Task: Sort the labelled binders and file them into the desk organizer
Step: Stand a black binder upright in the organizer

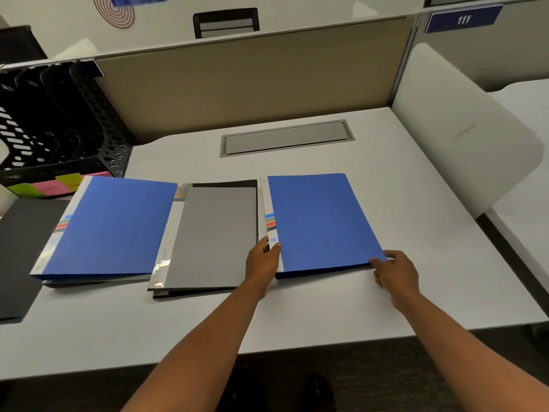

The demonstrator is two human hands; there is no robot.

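Note:
Three binders lie side by side on the white desk (297, 316). A blue binder (113, 224) is on the left, a grey one (214, 236) in the middle and a second blue binder (318, 221) on the right. My left hand (263, 264) grips the right blue binder at its near spine corner, thumb on the cover. My right hand (395, 273) pinches that binder's near right corner. The black mesh desk organizer (68, 129) with several upright slots stands at the back left.
Pink and green sticky notes (50, 185) lie in front of the organizer. A black folder (20, 251) lies flat at the far left. A grey cable hatch (286, 138) sits in the desk behind the binders. A white divider panel (463, 129) bounds the right side.

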